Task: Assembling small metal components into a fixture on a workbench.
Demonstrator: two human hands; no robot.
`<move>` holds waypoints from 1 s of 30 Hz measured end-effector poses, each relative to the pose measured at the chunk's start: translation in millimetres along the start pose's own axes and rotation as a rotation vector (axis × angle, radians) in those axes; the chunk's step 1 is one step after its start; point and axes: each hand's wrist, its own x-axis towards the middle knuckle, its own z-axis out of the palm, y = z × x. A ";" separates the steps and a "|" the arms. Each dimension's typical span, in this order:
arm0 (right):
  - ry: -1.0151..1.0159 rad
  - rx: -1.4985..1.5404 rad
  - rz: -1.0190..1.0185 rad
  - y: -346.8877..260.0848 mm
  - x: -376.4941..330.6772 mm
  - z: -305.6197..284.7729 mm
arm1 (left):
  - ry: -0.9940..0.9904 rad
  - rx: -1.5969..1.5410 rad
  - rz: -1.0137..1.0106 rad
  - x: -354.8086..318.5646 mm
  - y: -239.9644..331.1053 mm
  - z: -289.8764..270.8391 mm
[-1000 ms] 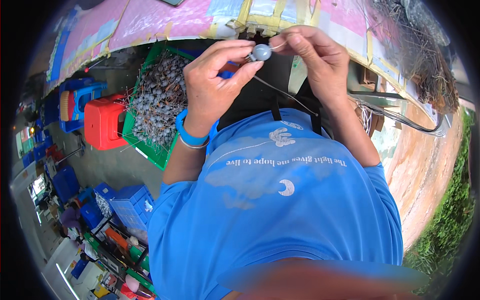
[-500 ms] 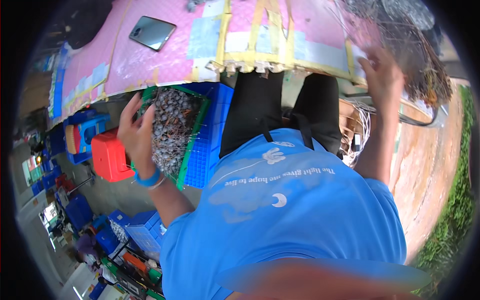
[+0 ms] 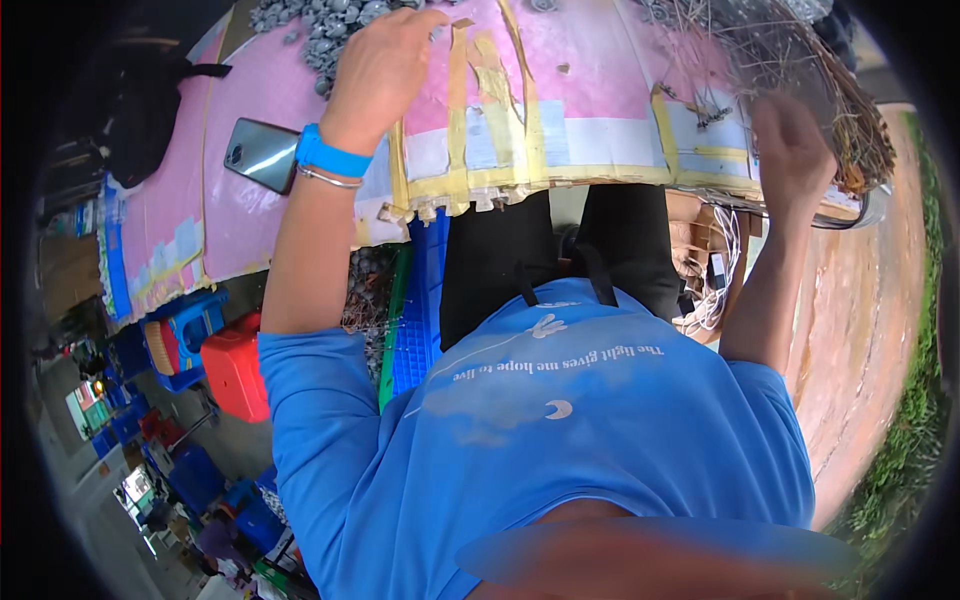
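My left hand (image 3: 384, 72), with a blue band and a thin bangle at the wrist, is over the table beside a pile of small grey rounded pieces (image 3: 325, 38). Its fingers point right and are drawn together; a tiny bit of grey shows at their tips, too small to name. At the table's right end, my right hand (image 3: 795, 150) is slightly blurred, fingers curled, and what they hold, if anything, is hidden. Thin stems (image 3: 712, 60) lie next to it, along with a bundle of brown twig-like strands (image 3: 868, 140) at the corner.
A phone (image 3: 262, 154) lies on the pink, tape-patched table (image 3: 600, 85). A black bag (image 3: 135, 115) sits at its left. Below are a red stool (image 3: 236, 368), a blue crate (image 3: 415, 320) and a green-rimmed basket (image 3: 392, 345) of grey pieces. White cables (image 3: 730, 245) hang right.
My left hand has moved from above the basket up onto the table beside the grey pile. My right hand has shifted slightly right and down, its fingers more curled. The view has tilted.
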 end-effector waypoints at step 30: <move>-1.003 1.348 0.421 -95.4 -88.7 30.3 | 0.070 -1.601 -0.638 -129.9 119.9 29.0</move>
